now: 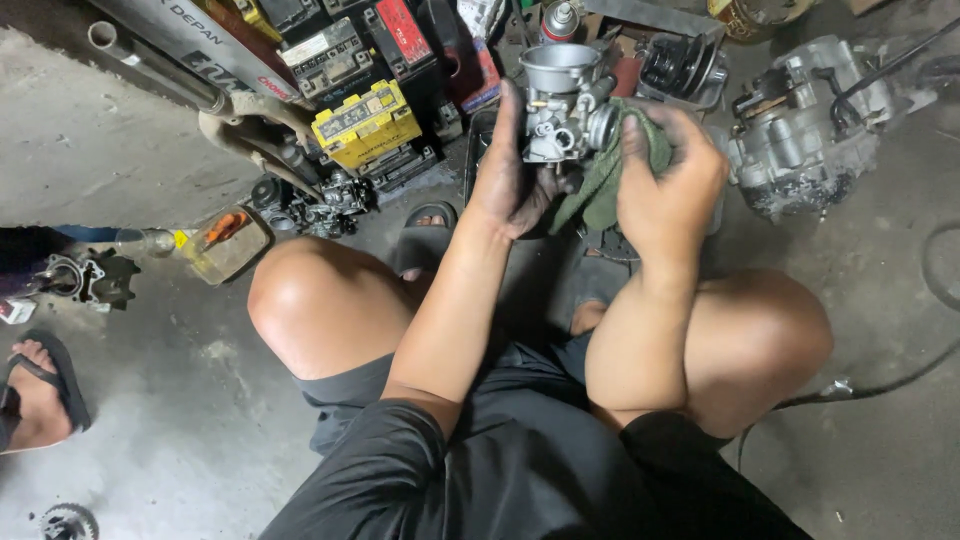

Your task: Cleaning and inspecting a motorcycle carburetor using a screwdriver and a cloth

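Grey metal carburetor (563, 100) sits up in front of me, held above my knees. My left hand (508, 185) is closed around its lower body from the left, fingers grimy. My right hand (668, 180) is curled shut on a green rag (605, 180), pressing it against the carburetor's right side (thumb hidden behind cloth). Beyond, on the concrete floor (150, 400): a yellow battery (365, 125) to the left, an engine block (810, 120) to the right. Another person's sandalled foot (40, 395) shows at far left, well apart.
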